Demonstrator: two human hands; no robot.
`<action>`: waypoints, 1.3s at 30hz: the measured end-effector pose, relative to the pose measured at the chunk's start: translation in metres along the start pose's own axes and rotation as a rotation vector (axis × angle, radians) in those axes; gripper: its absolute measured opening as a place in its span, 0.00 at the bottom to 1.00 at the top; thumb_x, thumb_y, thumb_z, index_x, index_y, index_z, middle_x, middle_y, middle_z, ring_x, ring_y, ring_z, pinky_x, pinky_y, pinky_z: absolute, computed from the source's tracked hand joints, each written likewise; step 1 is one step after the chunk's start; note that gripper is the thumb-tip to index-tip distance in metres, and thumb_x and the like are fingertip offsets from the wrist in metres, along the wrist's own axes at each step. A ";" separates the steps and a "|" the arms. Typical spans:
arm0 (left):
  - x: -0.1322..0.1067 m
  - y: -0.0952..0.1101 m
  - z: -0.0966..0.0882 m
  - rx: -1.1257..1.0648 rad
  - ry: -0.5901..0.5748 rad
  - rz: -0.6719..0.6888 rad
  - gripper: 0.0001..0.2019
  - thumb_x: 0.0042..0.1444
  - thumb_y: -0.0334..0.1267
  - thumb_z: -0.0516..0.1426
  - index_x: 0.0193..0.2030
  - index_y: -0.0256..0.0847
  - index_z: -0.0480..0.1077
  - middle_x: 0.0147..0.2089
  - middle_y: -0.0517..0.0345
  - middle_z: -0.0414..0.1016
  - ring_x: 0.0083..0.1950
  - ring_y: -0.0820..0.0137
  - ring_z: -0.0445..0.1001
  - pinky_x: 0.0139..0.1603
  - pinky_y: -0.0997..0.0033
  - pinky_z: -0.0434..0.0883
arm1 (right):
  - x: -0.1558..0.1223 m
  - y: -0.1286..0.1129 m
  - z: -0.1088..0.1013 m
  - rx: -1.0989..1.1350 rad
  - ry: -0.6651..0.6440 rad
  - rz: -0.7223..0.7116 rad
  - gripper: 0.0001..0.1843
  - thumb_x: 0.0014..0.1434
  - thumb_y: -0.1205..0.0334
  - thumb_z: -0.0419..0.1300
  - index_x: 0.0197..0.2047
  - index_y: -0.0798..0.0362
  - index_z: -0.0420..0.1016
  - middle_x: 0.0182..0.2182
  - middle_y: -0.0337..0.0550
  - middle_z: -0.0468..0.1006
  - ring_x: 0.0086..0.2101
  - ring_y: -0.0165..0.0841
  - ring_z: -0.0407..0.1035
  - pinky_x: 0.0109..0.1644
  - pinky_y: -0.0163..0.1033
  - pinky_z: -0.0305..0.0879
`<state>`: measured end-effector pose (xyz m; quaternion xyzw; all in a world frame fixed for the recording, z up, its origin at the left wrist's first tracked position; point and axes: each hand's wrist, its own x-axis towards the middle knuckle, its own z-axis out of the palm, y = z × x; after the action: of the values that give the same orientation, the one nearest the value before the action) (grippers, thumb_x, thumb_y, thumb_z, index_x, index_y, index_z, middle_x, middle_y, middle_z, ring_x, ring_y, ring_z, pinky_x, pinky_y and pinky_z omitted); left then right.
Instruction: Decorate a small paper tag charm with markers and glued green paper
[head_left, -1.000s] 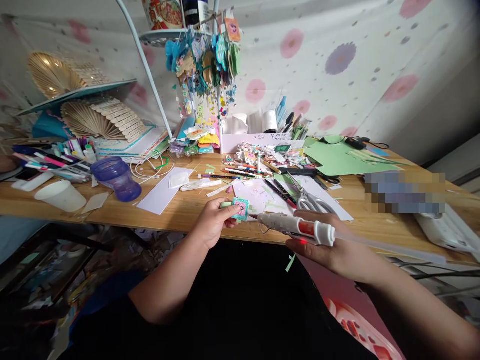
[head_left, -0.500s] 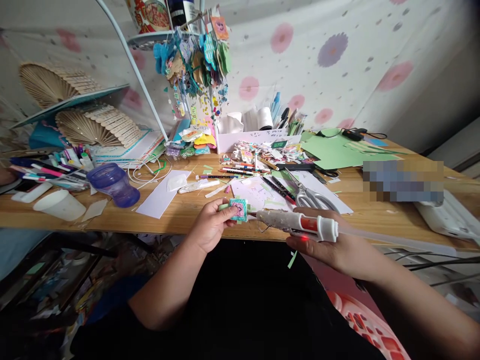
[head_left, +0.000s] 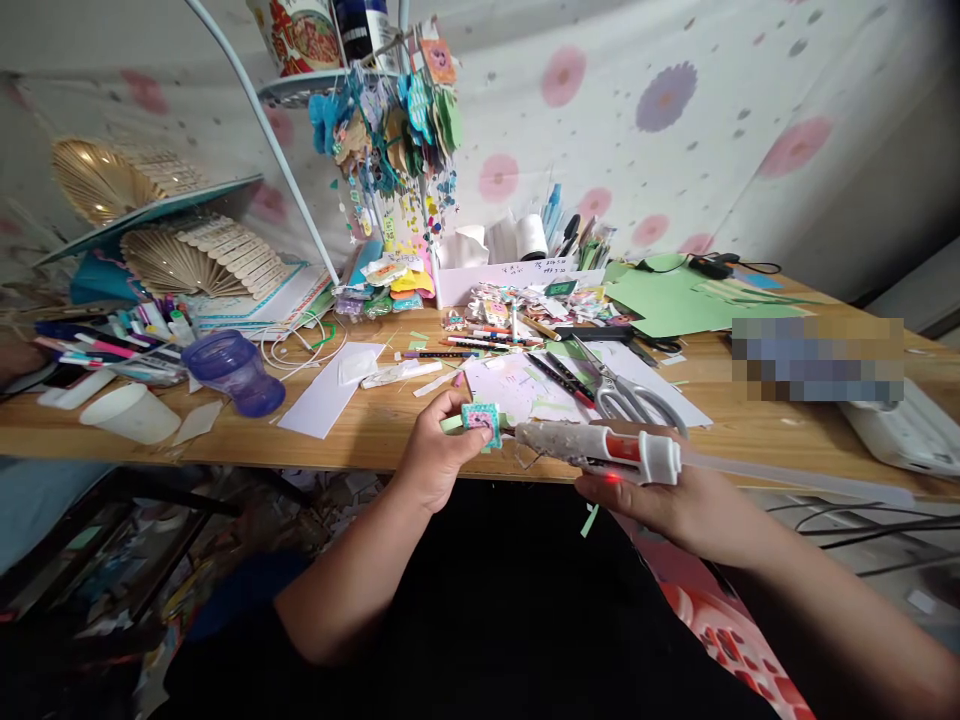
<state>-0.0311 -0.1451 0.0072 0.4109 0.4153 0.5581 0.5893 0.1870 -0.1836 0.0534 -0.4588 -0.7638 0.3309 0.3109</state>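
Note:
Between the thumb and fingers of my left hand (head_left: 439,455) is a small square paper piece (head_left: 480,422), turquoise at the border and pink in the middle. A light green paper strip (head_left: 451,424) sticks out beside it. My right hand (head_left: 664,500) is wrapped round a white hot glue gun (head_left: 600,450), whose red light is on. Its nozzle points left, close to the square's right edge; whether they touch I cannot tell. From the gun's back a long clear glue stick (head_left: 802,476) runs to the right. A narrow green strip (head_left: 590,520) hangs below the gun.
Silver scissors (head_left: 626,390) and dark pencils (head_left: 559,380) lie on papers behind the gun. To the left stand a purple cup (head_left: 234,370) and a white paper cup (head_left: 131,412). Green paper sheets (head_left: 675,295) lie at the back right. Hanging paper ornaments (head_left: 390,130) dangle above the desk.
My left hand has turned the square slightly and shifted a little right, with the thumb now at its lower right. The glue gun stays almost in place. The view has moved slightly.

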 end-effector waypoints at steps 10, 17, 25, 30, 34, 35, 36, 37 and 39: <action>-0.004 0.001 0.006 -0.148 0.010 -0.031 0.18 0.32 0.33 0.67 0.30 0.39 0.65 0.26 0.65 0.70 0.28 0.77 0.67 0.32 0.76 0.65 | -0.022 0.038 0.007 0.426 0.210 0.119 0.11 0.48 0.55 0.65 0.36 0.48 0.76 0.32 0.44 0.78 0.35 0.41 0.72 0.36 0.42 0.69; -0.005 0.002 0.011 -0.230 -0.006 -0.040 0.17 0.36 0.33 0.68 0.32 0.39 0.66 0.33 0.62 0.74 0.34 0.75 0.71 0.37 0.74 0.66 | -0.006 0.031 0.028 0.690 0.261 0.005 0.06 0.48 0.59 0.64 0.31 0.49 0.75 0.31 0.41 0.76 0.37 0.39 0.70 0.46 0.46 0.68; -0.001 0.009 0.003 -0.268 -0.016 -0.082 0.19 0.36 0.34 0.69 0.35 0.39 0.68 0.31 0.64 0.74 0.32 0.77 0.71 0.33 0.77 0.65 | -0.016 0.029 0.027 0.507 0.219 0.186 0.10 0.45 0.54 0.66 0.31 0.48 0.77 0.30 0.44 0.78 0.37 0.44 0.72 0.40 0.47 0.71; -0.001 0.014 0.001 -0.280 -0.031 -0.094 0.18 0.35 0.32 0.70 0.34 0.38 0.69 0.32 0.62 0.76 0.32 0.77 0.72 0.33 0.77 0.65 | -0.015 0.022 0.026 0.501 0.174 0.211 0.07 0.43 0.58 0.66 0.28 0.48 0.75 0.27 0.42 0.76 0.33 0.41 0.72 0.33 0.41 0.70; 0.001 0.015 -0.002 -0.280 -0.060 -0.065 0.17 0.34 0.32 0.70 0.31 0.37 0.70 0.30 0.62 0.76 0.31 0.77 0.72 0.32 0.77 0.66 | -0.012 0.018 0.023 0.533 0.145 0.212 0.06 0.43 0.58 0.66 0.27 0.48 0.75 0.26 0.41 0.76 0.30 0.38 0.70 0.31 0.40 0.68; 0.002 0.015 -0.004 -0.275 -0.074 -0.057 0.17 0.34 0.32 0.71 0.31 0.37 0.70 0.30 0.62 0.76 0.31 0.77 0.72 0.33 0.77 0.66 | -0.012 0.017 0.022 0.547 0.140 0.214 0.06 0.43 0.58 0.66 0.27 0.48 0.75 0.25 0.41 0.76 0.30 0.38 0.70 0.31 0.40 0.67; 0.002 0.016 -0.005 -0.270 -0.090 -0.052 0.17 0.34 0.32 0.71 0.30 0.37 0.70 0.31 0.61 0.77 0.32 0.76 0.73 0.34 0.77 0.67 | -0.012 0.017 0.020 0.558 0.130 0.212 0.06 0.43 0.58 0.66 0.27 0.48 0.76 0.25 0.41 0.75 0.30 0.38 0.69 0.31 0.40 0.67; 0.003 0.016 -0.006 -0.265 -0.106 -0.047 0.17 0.33 0.33 0.71 0.30 0.37 0.70 0.31 0.61 0.77 0.32 0.76 0.73 0.35 0.76 0.67 | -0.012 0.017 0.019 0.565 0.116 0.206 0.06 0.43 0.58 0.66 0.27 0.49 0.76 0.25 0.41 0.75 0.30 0.38 0.69 0.32 0.40 0.66; 0.003 0.018 -0.007 -0.261 -0.134 -0.041 0.17 0.32 0.33 0.72 0.29 0.36 0.71 0.31 0.60 0.77 0.34 0.75 0.74 0.37 0.75 0.68 | -0.013 0.017 0.017 0.572 0.093 0.206 0.07 0.43 0.58 0.66 0.27 0.50 0.77 0.25 0.41 0.75 0.30 0.37 0.68 0.32 0.40 0.64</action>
<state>-0.0436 -0.1416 0.0216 0.3584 0.3072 0.5666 0.6754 0.1869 -0.1925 0.0272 -0.4423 -0.5739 0.5410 0.4271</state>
